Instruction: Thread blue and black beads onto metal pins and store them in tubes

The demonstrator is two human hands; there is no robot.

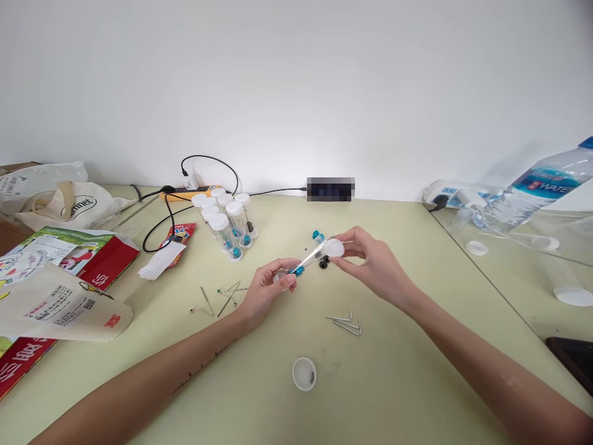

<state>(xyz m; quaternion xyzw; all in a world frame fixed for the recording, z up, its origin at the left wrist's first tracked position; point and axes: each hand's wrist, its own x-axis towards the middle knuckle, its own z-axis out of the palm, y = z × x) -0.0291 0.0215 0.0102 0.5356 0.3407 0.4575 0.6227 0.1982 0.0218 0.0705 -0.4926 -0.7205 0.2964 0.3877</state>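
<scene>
A clear plastic tube (pixel 311 254) lies tilted between my two hands, with blue pieces showing inside its lower left part. My left hand (pixel 265 289) is closed around that lower end. At the upper right end, the fingers of my right hand (pixel 373 264) pinch the round white cap (pixel 335 248); whether it is fully seated I cannot tell. Just behind the tube are small blue parts (pixel 317 235), and black parts (pixel 323 262) lie below the cap. Several capped tubes (pixel 237 219) with blue and dark pieces inside stand upright at the left.
Hex keys (pixel 346 324) lie before my hands, near a white lid (pixel 304 374) holding small dark bits. Thin metal rods (pixel 227 298) are left of my left hand. A paper cup (pixel 69 306) and bags occupy the left; a water bottle (pixel 537 185) leans at the right.
</scene>
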